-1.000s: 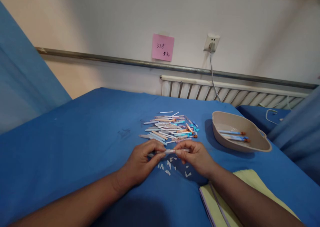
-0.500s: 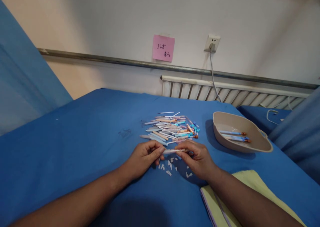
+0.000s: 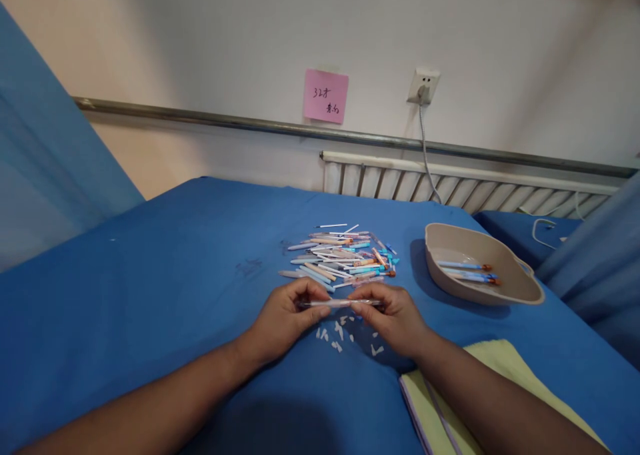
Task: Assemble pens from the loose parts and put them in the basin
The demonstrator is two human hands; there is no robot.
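Between my two hands a slim pen (image 3: pixel 340 303) is held level, pale in the middle and darker towards its ends. My left hand (image 3: pixel 291 311) pinches its left part between thumb and fingers. My right hand (image 3: pixel 390 313) grips the right part the same way, partly hiding it. Just beyond my hands lies a heap of loose pen parts (image 3: pixel 330 258): grey, blue and peach barrels, thin white refills and clear printed tubes. Small white pieces (image 3: pixel 340 331) are scattered on the blue cloth (image 3: pixel 200 261) below the pen.
A beige plastic basin (image 3: pixel 515 288) at the right holds several pens (image 3: pixel 465 276) with blue barrels and brown ends. A folded yellow-green towel (image 3: pixel 505 375) lies under my right forearm. Behind the table are a radiator (image 3: pixel 390 175) and a wall socket (image 3: pixel 424 85) with a cord.
My left hand has shifted its grip along the pen, and its fingers now sit more evenly on the left part. My right hand stays in nearly the same place.
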